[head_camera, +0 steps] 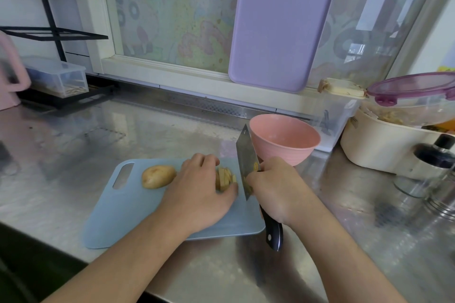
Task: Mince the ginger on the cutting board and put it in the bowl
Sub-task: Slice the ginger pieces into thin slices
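Here, two hands (197, 194) (278, 187), one knife (247, 162), one bowl (285, 140).

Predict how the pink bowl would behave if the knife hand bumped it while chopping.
The pink bowl looks like light plastic and appears empty, so it would probably slide easily on the smooth steel counter. Its base looks narrower than its rim, so a knock near the rim might tip it.

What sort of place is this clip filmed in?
Most likely a home kitchen: a steel counter, a cutting board with ginger under a cleaver, and food containers by the window.
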